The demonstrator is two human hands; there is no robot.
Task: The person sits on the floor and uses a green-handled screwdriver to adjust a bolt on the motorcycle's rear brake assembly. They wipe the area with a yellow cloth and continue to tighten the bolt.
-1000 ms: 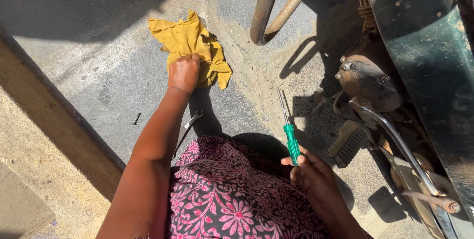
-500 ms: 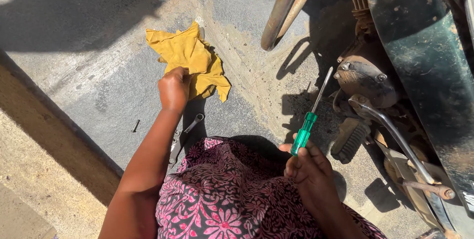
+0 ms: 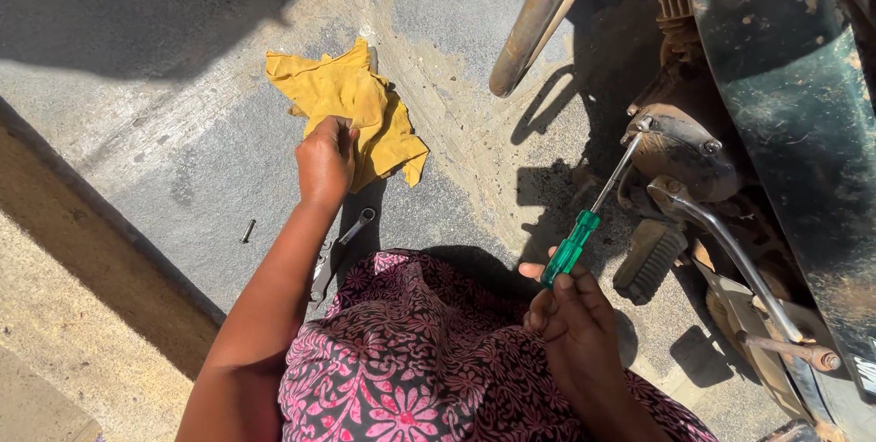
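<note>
Screwdriver (image 3: 589, 214) raised further, tip up-right at engine cover (image 3: 684, 145)

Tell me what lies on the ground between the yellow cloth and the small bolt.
In the head view, only bare grey pavement lies between the yellow cloth and the small bolt; the left hand rests on the cloth's near edge.

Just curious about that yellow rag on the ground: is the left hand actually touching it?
Touching. The head view shows the left hand with its fingers resting on the edge of the yellow rag, no gap between them.
</note>
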